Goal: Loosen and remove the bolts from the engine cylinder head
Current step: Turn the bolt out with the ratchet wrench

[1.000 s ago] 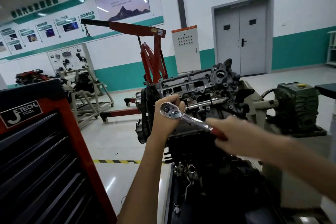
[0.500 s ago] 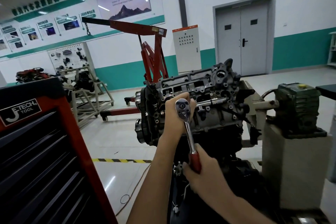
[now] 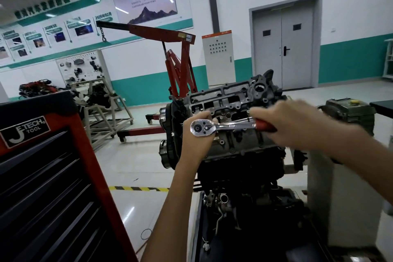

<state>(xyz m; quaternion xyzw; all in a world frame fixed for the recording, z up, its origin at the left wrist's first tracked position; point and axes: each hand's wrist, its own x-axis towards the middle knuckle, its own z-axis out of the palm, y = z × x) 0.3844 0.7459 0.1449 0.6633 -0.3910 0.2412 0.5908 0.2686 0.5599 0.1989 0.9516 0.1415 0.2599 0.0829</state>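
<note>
Tool cabinet (image 3: 63, 176): red and black, nearest me, well off to the left of my left hand.
Left hand (image 3: 196, 144): fingers curled behind the round head of the ratchet (image 3: 225, 126), gripping it there.
Ratchet: chrome, lying almost level between my two hands, head on the left, red grip on the right.
Right hand (image 3: 297, 125): clenched round the red grip, slightly blurred.
Cylinder head (image 3: 234, 95): directly behind both hands, its open face tilted towards me. What the ratchet head sits on is hidden by my left hand.
Gearbox (image 3: 350, 110): green, just beyond my right hand.
Engine hoist (image 3: 180, 70): red, farther back, above my left hand.
Double door (image 3: 282, 44): grey, farthest, above my right hand.
</note>
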